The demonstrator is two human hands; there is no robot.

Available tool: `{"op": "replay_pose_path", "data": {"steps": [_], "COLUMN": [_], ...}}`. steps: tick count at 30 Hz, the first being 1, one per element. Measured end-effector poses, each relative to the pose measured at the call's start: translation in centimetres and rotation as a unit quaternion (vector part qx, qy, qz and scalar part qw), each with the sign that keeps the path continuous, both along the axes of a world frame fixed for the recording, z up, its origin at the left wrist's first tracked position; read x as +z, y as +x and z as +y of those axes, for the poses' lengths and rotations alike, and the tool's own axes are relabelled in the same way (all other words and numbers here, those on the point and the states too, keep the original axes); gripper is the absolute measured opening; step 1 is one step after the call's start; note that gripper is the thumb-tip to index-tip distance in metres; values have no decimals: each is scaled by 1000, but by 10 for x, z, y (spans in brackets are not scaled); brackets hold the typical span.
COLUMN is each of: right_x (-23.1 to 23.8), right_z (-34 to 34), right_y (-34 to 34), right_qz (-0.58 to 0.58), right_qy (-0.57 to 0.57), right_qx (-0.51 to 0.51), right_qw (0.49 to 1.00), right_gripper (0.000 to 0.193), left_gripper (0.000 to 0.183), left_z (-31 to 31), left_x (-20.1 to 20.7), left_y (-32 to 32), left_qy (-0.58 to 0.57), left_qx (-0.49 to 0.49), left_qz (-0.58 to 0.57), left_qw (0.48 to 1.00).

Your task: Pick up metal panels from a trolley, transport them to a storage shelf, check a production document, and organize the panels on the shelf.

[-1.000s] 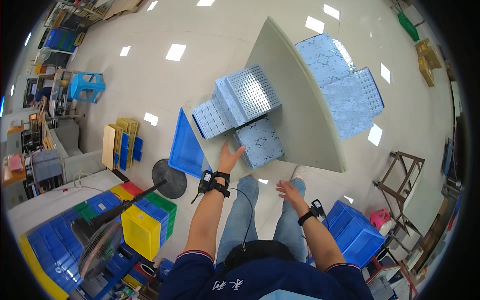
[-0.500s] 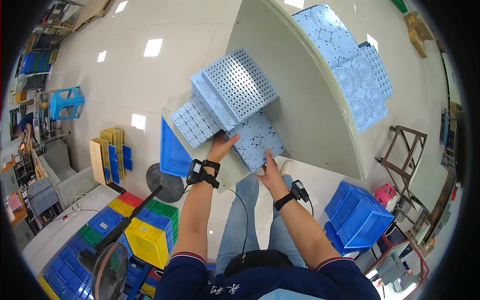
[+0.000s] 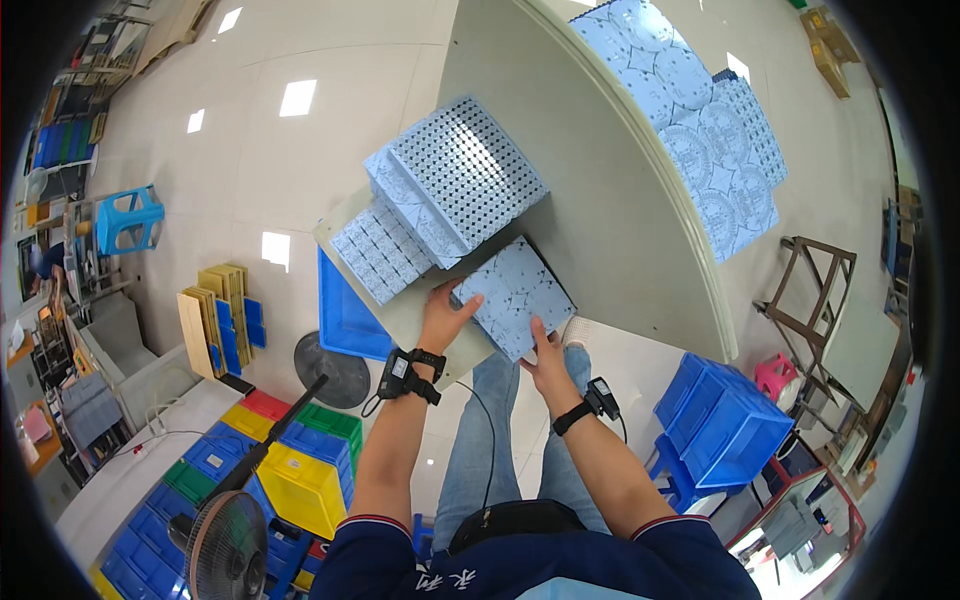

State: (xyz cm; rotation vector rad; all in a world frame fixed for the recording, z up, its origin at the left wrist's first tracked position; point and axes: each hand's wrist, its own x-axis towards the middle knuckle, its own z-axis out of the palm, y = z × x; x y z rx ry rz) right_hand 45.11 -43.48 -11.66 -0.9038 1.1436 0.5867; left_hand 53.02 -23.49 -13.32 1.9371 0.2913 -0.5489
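Between my two hands is a stack of light-blue patterned sheets (image 3: 515,295), tilted over the near edge of the table. My left hand (image 3: 446,318) grips its left side, the thumb lying on the top sheet. On the near right corner, my right hand (image 3: 546,362) has its thumb on top and the other fingers at the edge. Just beyond stands a taller stack with a dotted lattice top (image 3: 470,165). A lower stack with a grid pattern (image 3: 380,250) lies left of it. The undersides of all the stacks are hidden.
An upright grey panel (image 3: 600,200) rises right of the stacks, with more blue patterned sheets (image 3: 690,130) behind it. A blue bin (image 3: 345,310) sits beside the table's left edge. Lower left are a fan (image 3: 228,545) and colored crates (image 3: 300,485); blue crates (image 3: 720,420) stand right.
The held stack has come toward me and slightly right, together with both hands. A gap now shows between it and the taller lattice-topped stack.
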Motion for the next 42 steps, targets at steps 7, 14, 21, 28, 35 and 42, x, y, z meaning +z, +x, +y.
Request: {"op": "replay_pose_path", "data": {"steps": [7, 14, 21, 28, 35, 42], "right_x": [-16, -42, -36, -35, -30, -15], "right_z": [-19, -19, -17, -6, -5, 2], "right_y": [-28, -39, -30, -16, -16, -25], "right_qz": [-5, -89, -74, -76, -73, -61], "right_qy": [16, 122, 151, 149, 122, 84], "right_qx": [-4, -119, -119, -108, -110, -133], "right_qw": [1000, 981, 979, 980, 984, 986], "right_gripper": [87, 78, 73, 87, 89, 86], "left_gripper": [57, 53, 55, 63, 72, 70], "left_z": [-3, -3, 7, 6, -2, 1], "left_x": [-3, 6, 4, 33, 35, 18], "left_y": [-25, -17, -8, 40, 54, 41], "left_qy": [72, 104, 121, 84, 23, 23], "left_qx": [-50, -98, -161, -189, -167, -180], "left_qz": [-87, -102, -104, 82, 151, 166], "left_qw": [992, 984, 974, 975, 974, 969]}}
